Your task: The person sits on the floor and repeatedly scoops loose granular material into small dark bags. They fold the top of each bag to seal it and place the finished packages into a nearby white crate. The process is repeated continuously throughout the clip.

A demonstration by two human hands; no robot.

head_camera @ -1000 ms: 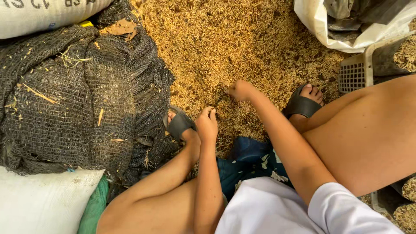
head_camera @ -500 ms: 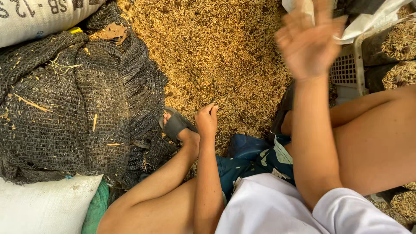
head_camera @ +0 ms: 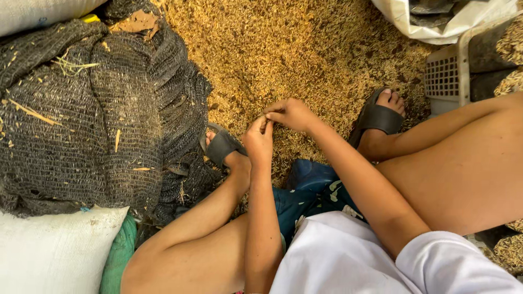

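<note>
We bring our left hand (head_camera: 257,140) and right hand (head_camera: 291,113) fingertip to fingertip, both narrowly pinched on something too small to identify, just above the rice husks (head_camera: 305,49) spreading toward twelve o'clock, black netting (head_camera: 98,109) at nine.
</note>
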